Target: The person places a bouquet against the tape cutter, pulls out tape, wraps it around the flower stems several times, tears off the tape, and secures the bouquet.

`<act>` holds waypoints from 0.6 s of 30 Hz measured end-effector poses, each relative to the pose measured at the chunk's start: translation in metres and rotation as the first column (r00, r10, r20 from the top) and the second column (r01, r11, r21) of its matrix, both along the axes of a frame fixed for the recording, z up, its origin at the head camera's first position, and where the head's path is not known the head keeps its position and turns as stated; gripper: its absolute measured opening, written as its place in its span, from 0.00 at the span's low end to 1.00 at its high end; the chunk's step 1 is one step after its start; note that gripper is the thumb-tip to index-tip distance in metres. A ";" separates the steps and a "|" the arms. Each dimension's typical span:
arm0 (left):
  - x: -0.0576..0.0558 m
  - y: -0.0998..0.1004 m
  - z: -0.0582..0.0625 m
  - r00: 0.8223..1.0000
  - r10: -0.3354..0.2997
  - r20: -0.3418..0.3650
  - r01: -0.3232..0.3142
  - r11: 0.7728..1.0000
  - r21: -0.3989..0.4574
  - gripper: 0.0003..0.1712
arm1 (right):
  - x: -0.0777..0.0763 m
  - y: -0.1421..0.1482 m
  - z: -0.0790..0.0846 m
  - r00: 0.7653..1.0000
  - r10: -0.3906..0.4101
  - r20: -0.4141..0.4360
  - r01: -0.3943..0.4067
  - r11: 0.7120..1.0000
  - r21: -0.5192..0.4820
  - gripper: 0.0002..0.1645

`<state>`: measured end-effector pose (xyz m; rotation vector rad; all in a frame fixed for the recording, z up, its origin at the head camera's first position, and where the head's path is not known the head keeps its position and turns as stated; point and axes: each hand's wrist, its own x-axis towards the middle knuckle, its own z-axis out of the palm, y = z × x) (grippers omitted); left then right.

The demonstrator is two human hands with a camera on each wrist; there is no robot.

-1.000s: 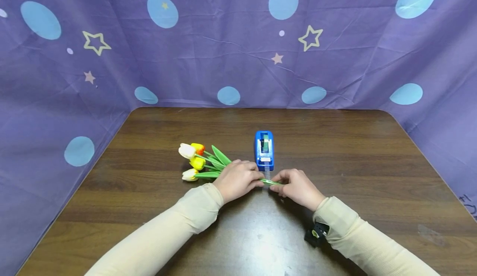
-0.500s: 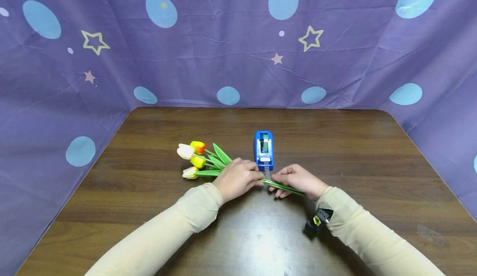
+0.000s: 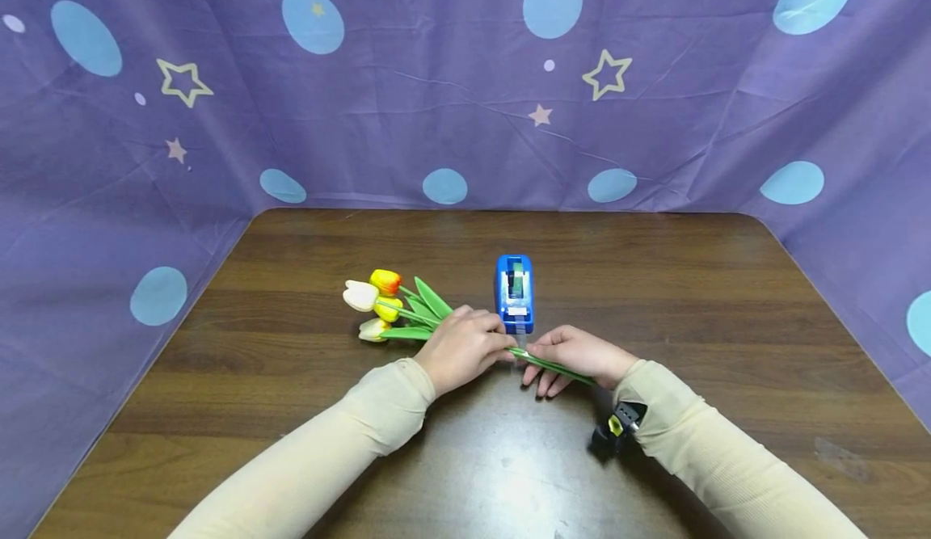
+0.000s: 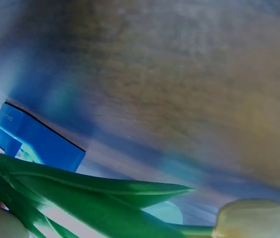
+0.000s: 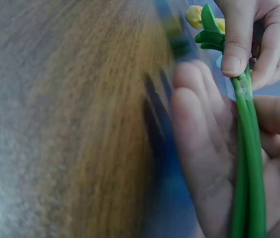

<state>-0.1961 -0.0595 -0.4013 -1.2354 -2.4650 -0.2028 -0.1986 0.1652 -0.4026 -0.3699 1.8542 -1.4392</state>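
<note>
A bunch of artificial tulips (image 3: 388,308) with white, yellow and orange heads points left, low over the table. My left hand (image 3: 465,343) pinches the green stems just below the leaves, its thumb on them in the right wrist view. From the blue tape dispenser (image 3: 515,292) a strip of clear tape (image 3: 520,339) runs toward me to the stems. A shiny bit of tape shows on the stems (image 5: 249,163) just below the left fingertips. The right hand (image 3: 578,355) lies along the lower stems, which cross its palm, with fingers extended and fingertips close to the taped spot.
The brown wooden table (image 3: 669,280) reaches back to a purple curtain (image 3: 465,135) printed with stars and blue ovals. A black device (image 3: 618,424) is worn at the right wrist, close over the table. The dispenser stands just beyond the left fingertips.
The right hand has loosened from the stems and spread its fingers beneath them, so the stem ends now show. The tulip heads have shifted slightly away from me. The left hand stays in place.
</note>
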 end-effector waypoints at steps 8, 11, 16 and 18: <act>0.001 -0.001 -0.001 1.000 0.006 -0.004 -0.006 1.000 0.002 0.10 | 0.003 -0.002 -0.002 1.000 -0.002 0.000 0.002 1.000 0.004 0.23; 0.002 -0.001 0.001 1.000 0.006 -0.009 -0.006 1.000 0.002 0.10 | 0.004 -0.003 -0.003 0.999 -0.028 -0.017 0.028 1.000 0.001 0.22; 0.002 -0.001 0.001 0.998 0.018 -0.054 -0.019 1.000 -0.023 0.10 | 0.006 -0.004 -0.003 0.998 -0.054 -0.042 0.054 0.999 -0.008 0.21; 0.002 -0.001 0.002 0.998 0.024 -0.063 -0.026 0.999 -0.030 0.11 | 0.007 -0.004 -0.003 0.997 -0.064 -0.050 0.064 0.998 -0.009 0.21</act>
